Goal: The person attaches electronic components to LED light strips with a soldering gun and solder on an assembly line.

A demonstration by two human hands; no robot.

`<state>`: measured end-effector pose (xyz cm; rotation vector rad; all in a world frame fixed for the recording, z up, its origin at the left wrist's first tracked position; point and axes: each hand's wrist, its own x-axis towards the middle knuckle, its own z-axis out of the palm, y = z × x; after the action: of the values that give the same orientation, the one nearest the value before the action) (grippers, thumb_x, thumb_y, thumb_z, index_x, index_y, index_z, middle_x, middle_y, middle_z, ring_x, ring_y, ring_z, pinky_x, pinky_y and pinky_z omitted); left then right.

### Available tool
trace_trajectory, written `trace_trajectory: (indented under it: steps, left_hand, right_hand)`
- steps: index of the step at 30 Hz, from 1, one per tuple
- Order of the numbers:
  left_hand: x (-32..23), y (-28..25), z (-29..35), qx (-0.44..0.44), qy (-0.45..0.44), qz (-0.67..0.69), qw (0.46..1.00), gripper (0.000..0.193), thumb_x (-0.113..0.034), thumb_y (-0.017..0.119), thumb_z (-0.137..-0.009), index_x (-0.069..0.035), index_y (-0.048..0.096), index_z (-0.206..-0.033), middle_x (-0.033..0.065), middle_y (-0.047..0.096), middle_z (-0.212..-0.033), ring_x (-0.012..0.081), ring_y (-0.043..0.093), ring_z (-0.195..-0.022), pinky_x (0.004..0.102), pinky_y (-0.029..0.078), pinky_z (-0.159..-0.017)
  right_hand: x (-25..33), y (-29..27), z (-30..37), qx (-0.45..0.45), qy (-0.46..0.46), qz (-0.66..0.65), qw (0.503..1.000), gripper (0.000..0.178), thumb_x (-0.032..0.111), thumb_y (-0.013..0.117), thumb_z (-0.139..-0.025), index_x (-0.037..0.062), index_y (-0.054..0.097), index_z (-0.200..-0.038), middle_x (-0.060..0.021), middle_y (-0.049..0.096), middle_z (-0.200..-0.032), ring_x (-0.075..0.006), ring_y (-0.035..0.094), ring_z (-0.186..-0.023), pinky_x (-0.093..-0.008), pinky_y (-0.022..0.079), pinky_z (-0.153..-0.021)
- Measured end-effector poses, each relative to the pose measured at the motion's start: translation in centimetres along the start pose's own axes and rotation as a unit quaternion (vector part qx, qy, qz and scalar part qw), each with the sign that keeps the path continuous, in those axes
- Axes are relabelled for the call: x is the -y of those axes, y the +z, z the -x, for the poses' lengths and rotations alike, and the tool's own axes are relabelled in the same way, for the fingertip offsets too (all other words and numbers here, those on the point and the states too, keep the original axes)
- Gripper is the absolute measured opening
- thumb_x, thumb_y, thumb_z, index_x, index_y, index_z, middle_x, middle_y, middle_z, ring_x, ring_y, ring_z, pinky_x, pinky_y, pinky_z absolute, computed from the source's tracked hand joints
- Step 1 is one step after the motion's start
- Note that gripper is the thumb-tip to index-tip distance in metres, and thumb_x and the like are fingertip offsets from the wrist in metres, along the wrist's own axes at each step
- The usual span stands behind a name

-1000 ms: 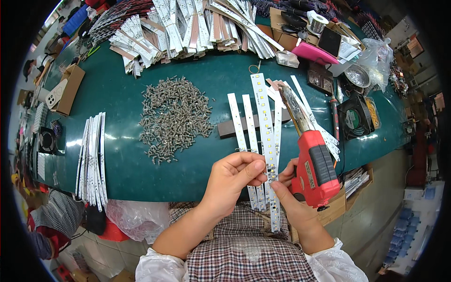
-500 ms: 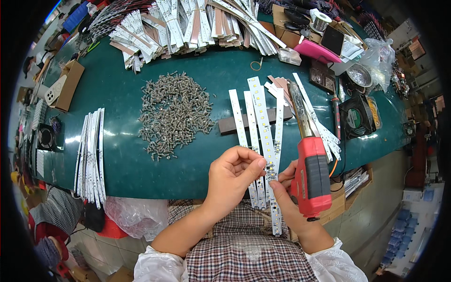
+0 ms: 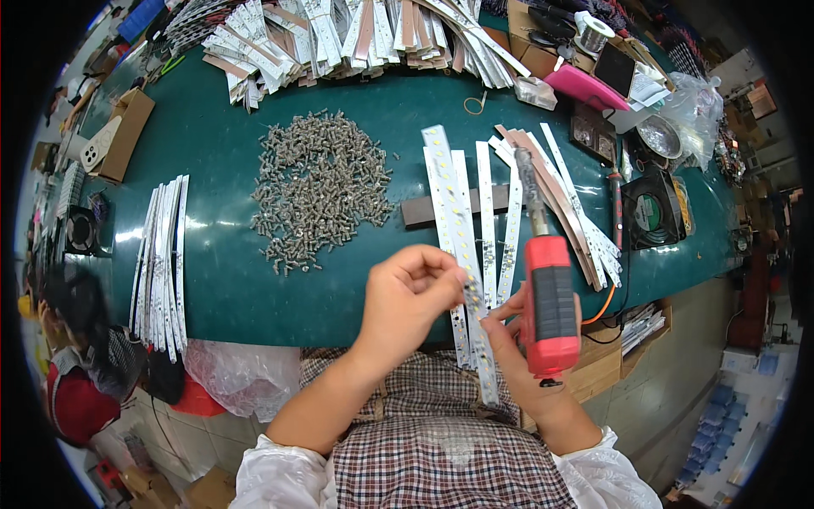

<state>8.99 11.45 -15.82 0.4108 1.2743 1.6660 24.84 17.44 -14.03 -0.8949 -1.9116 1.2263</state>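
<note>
Swung leftward since the earlier frame, our LED strip (image 3: 455,204) crosses the near edge of the tabletop (image 3: 237,297). Our left hand (image 3: 405,293) pinches its left side, our right hand (image 3: 515,356) its right, apparently for steadiness; how right-hand fingers support the red soldering gun (image 3: 551,297), we cannot tell.

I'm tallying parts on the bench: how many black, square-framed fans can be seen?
2: one black, square-framed fan right of the red-and-black soldering gun; another near the green tabletop's left edge. More may be hidden in the clutter.
</note>
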Motion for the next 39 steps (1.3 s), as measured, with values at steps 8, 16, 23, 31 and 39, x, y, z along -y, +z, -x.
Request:
trace_trajectory:
  steps: [8, 16, 23, 31, 39]
  left_hand:
    - [0.5, -4.6, -3.0, -0.082, 0.008, -0.223, 0.971, 0.012, -0.008, 0.068, -0.086, 0.004, 0.065, -0.090, 0.0054, 0.067, -0.075, 0.0089, 0.064, -0.065, 0.0210, 0.052, -0.058]
    - [0.6, -4.0, -2.7, -0.117, 0.073, -0.435, 0.890, 0.017, -0.008, 0.070, -0.082, 0.001, 0.067, -0.095, 0.0065, 0.069, -0.079, 0.0102, 0.066, -0.062, 0.0239, 0.051, -0.059]
    - [0.5, -4.8, -2.4, -0.065, 0.166, -0.447, 0.876, 0.020, -0.004, 0.069, -0.080, -0.008, 0.068, -0.099, 0.0022, 0.067, -0.093, 0.0092, 0.059, -0.057, 0.0238, 0.045, -0.055]
    - [1.1, -5.4, -2.6, -0.049, 0.183, -0.463, 0.866, 0.022, -0.002, 0.067, -0.079, -0.009, 0.069, -0.100, 0.0012, 0.066, -0.088, 0.0070, 0.054, -0.054, 0.0221, 0.043, -0.053]
    - [1.2, -5.6, -2.7, -0.053, 0.185, -0.459, 0.867, 0.022, -0.002, 0.067, -0.078, -0.010, 0.071, -0.099, 0.0007, 0.065, -0.086, 0.0067, 0.053, -0.053, 0.0219, 0.042, -0.052]
  right_hand:
    - [0.3, -2.4, 0.5, -0.036, 0.053, 0.000, 0.998, 0.047, -0.011, 0.069, -0.079, 0.0016, 0.045, -0.118, -0.0090, 0.057, -0.098, -0.0097, 0.060, -0.072, -0.0221, 0.048, -0.061]
    - [0.4, -3.8, 2.2, 0.090, 0.090, -0.008, 0.992, 0.038, 0.011, 0.063, -0.092, 0.0008, 0.046, -0.124, -0.0072, 0.054, -0.098, -0.0137, 0.060, -0.082, -0.0307, 0.053, -0.080]
    - [-0.4, -4.0, 4.6, 0.117, 0.191, -0.045, 0.974, 0.024, 0.006, 0.065, -0.089, 0.0010, 0.056, -0.111, -0.0065, 0.059, -0.093, -0.0164, 0.060, -0.082, -0.0328, 0.049, -0.074]
    - [-1.7, -2.7, 5.2, 0.129, 0.197, 0.043, 0.971, 0.020, 0.002, 0.070, -0.080, 0.0012, 0.062, -0.098, -0.0097, 0.058, -0.090, -0.0218, 0.060, -0.077, -0.0338, 0.048, -0.068]
    - [-1.8, -2.1, 4.8, 0.145, 0.206, 0.047, 0.966, 0.020, 0.003, 0.070, -0.080, 0.0007, 0.062, -0.098, -0.0090, 0.058, -0.086, -0.0213, 0.058, -0.073, -0.0330, 0.046, -0.065]
